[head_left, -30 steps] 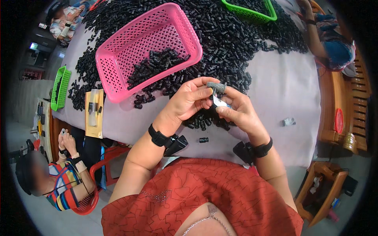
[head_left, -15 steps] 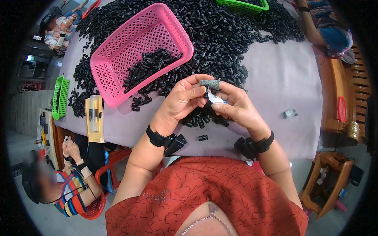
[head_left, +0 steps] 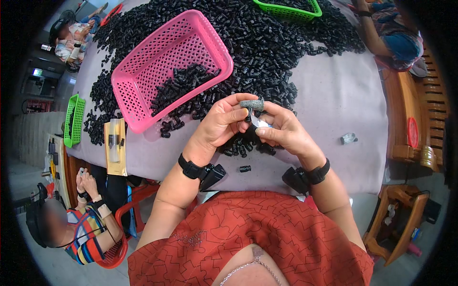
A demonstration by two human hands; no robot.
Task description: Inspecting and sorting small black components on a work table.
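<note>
My left hand [head_left: 220, 120] is closed, pinching a small black plastic part [head_left: 248, 117] between thumb and fingers, mostly covered by them. Facing it, my right hand [head_left: 288, 127] grips a small white-and-blue piece [head_left: 260, 122] under its thumb, right against the black part. I cannot make out what kind of thing that piece is. A grey, rough-textured cover [head_left: 252, 104] sits at the tip of my right index finger, touching the left fingertips. Below both hands lies a small group of black plastic parts [head_left: 237, 147], with a single one [head_left: 244, 168] nearer to me.
A pink perforated basket [head_left: 138, 125], partly filled with black parts, stands before a wide heap of them [head_left: 267, 47]. Green baskets [head_left: 312, 16] [head_left: 68, 138] sit at the far side and left edge. A grey crumpled piece [head_left: 348, 138] lies right. Other people sit around the table [head_left: 334, 95].
The view has shifted slightly. Both hands keep their grips close together, and the white-and-blue piece stays against the black part with only a small turn of the fingers.
</note>
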